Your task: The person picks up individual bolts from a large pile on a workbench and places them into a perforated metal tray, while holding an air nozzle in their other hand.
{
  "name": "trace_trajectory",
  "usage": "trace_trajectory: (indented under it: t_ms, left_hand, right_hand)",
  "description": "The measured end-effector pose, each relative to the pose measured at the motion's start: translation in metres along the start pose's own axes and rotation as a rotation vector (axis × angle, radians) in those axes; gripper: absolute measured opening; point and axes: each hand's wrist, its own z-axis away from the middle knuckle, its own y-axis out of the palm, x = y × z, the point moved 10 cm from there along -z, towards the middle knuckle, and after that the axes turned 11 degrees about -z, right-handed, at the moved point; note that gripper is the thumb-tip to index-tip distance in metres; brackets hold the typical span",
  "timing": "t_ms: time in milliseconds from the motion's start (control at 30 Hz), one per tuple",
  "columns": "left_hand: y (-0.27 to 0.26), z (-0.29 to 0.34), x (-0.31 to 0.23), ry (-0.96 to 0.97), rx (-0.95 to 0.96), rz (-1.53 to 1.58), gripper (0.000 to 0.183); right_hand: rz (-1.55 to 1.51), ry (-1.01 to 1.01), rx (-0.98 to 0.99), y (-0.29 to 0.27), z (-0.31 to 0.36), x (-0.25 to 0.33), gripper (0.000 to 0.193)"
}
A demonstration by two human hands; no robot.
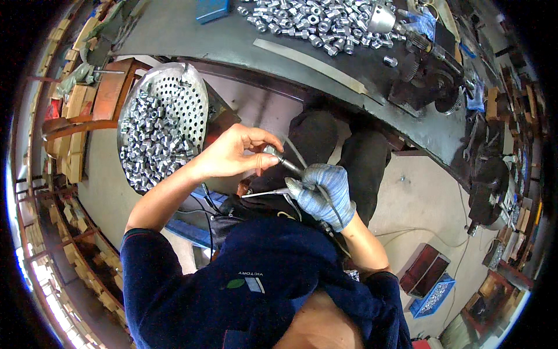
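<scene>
My bare left hand (241, 152) pinches a small shiny metal nut (270, 150) between thumb and fingers, above my lap. My right hand (326, 187), in a pale blue-grey knitted glove, is closed around a slim metal hand tool (290, 166). The tool's tip points up and left, at or against the nut; whether it reaches inside is hidden by my fingers. A dark cord or hose runs along the gloved hand. Beside my left forearm, a perforated metal pan (200, 110) holds a heap of similar nuts (152, 145).
Ahead is a dark workbench (221, 41) with a big pile of nuts (317, 23), a flat metal strip (311, 63), a drill chuck (382, 20) and gears (447, 99). A wooden chair (113, 96) stands left. On the right floor lie a blue tray (431, 298) and a hose.
</scene>
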Motion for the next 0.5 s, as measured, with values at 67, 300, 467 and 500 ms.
trace_trajectory:
  t_ms: [67,300,467,500]
  left_hand:
    - [0.000,-0.001,0.000,0.010,-0.003,0.021,0.026]
    - [-0.004,0.001,0.001,0.044,-0.053,0.084,0.030]
    - [0.000,0.003,0.004,-0.007,-0.040,0.094,0.024]
    - [0.000,0.003,0.004,-0.005,-0.052,0.096,0.022]
  right_hand:
    - [0.048,-0.008,0.005,0.001,0.000,0.002,0.040]
    - [0.267,-0.128,0.020,0.005,0.002,0.017,0.041]
    - [0.249,-0.112,0.006,0.006,0.003,0.015,0.038]
    - [0.191,-0.087,0.001,0.005,0.003,0.009,0.036]
